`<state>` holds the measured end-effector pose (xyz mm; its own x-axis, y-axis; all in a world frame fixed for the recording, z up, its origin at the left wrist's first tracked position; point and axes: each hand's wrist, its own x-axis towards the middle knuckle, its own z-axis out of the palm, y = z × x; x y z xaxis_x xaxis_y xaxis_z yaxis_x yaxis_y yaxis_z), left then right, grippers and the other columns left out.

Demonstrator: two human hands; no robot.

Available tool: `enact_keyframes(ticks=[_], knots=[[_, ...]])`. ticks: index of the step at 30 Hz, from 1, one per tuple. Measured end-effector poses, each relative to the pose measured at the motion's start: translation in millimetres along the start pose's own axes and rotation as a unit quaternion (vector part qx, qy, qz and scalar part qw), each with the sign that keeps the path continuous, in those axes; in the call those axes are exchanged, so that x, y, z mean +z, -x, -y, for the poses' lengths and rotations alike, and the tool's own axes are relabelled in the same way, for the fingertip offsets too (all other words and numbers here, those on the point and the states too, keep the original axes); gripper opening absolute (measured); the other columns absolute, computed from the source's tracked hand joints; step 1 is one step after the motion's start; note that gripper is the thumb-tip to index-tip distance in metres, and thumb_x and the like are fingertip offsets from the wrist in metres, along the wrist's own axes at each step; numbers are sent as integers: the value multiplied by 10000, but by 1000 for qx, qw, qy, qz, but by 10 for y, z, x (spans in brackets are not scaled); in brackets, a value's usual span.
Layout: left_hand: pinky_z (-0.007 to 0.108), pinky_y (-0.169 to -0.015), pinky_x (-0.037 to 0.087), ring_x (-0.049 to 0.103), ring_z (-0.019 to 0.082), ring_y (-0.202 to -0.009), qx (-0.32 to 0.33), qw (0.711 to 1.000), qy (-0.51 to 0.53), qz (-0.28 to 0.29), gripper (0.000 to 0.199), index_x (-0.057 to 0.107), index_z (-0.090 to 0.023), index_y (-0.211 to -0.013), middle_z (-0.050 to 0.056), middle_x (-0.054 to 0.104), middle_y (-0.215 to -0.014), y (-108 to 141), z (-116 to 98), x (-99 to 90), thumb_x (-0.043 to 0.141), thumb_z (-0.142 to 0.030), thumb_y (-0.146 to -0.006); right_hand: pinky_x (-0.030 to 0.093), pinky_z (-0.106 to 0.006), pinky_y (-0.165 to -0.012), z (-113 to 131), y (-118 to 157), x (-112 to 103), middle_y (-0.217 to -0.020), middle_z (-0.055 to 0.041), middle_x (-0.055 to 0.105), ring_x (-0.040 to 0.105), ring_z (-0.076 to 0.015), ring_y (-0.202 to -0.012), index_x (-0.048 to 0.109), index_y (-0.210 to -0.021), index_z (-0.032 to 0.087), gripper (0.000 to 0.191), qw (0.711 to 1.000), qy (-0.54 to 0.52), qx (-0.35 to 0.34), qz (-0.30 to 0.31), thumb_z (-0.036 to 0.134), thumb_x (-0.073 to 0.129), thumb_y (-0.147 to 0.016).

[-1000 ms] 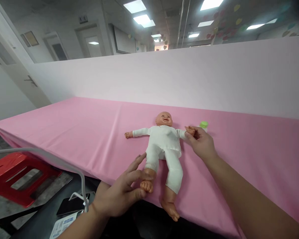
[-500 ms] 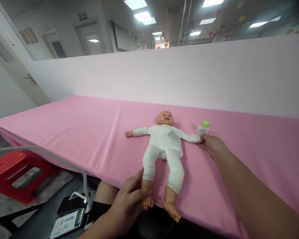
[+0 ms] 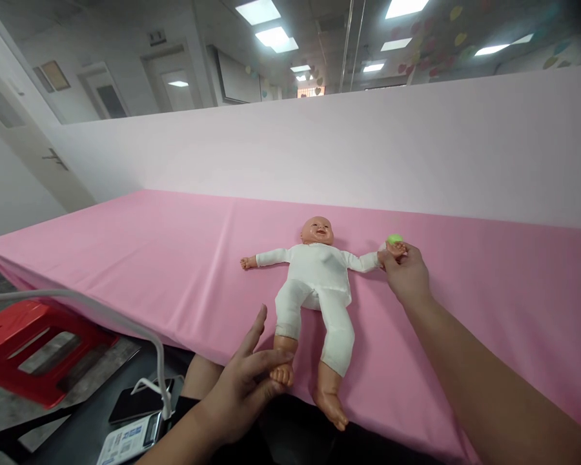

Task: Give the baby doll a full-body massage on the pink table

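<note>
A baby doll point(image 3: 318, 266) in a white suit lies face up on the pink cloth point(image 3: 184, 252), arms spread, its feet reaching the near edge. At its foot on the picture's left, my left hand point(image 3: 239, 391) is closed, fingers and thumb around the toes, with one finger sticking up. My right hand point(image 3: 410, 274) pinches the doll's hand at the end of its outstretched arm, raising it slightly off the cloth. Just behind that hand is a small bottle with a green cap point(image 3: 394, 239); its body is mostly hidden.
A white partition point(image 3: 290, 152) with glass above borders the table's far side. To the left stands a red stool point(image 3: 24, 336). Below the near edge, a dark phone point(image 3: 135, 402), a white power bank point(image 3: 128, 442) and a pale cable point(image 3: 140, 329) lie near my lap.
My right hand has lifted the doll's hand and shifted its grip, now covering most of the bottle. My left hand's upper finger has come off the doll's leg; the view moved slightly.
</note>
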<state>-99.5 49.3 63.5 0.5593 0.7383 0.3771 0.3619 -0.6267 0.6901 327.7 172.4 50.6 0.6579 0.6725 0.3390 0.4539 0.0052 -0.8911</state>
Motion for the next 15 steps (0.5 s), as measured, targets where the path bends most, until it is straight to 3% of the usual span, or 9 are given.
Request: enact_keyframes(ticks=[4, 9, 15], knots=[[471, -1191, 451, 170, 351, -1582, -58, 997, 36, 24, 326, 721, -341, -1302, -44, 98, -1744, -189, -141, -133, 656, -382, -985, 565, -495, -1027, 398, 285, 48, -1270, -116, 726, 720, -279, -1127, 572, -1391, 233, 612, 993, -86, -77, 3, 501, 731, -865], [507, -1217, 401, 44, 326, -1608, -92, 987, 126, 25, 355, 714, -326, -1320, -34, 116, -1751, -381, -99, -138, 665, -426, -983, 594, -476, -996, 587, 585, 174, -1215, -85, 757, 756, -269, -1048, 602, -1387, 249, 582, 983, -24, -173, 65, 497, 726, -876], [558, -1292, 231, 38, 263, -1617, -4, 990, 140, -4, 356, 697, -325, -1345, 42, 540, -1568, -679, 25, -47, 656, -394, -998, 599, -494, -997, 544, 748, 359, -1249, -50, 757, 725, -289, -1144, 696, -1260, 288, 344, 921, 93, -333, 182, 287, 615, -925]])
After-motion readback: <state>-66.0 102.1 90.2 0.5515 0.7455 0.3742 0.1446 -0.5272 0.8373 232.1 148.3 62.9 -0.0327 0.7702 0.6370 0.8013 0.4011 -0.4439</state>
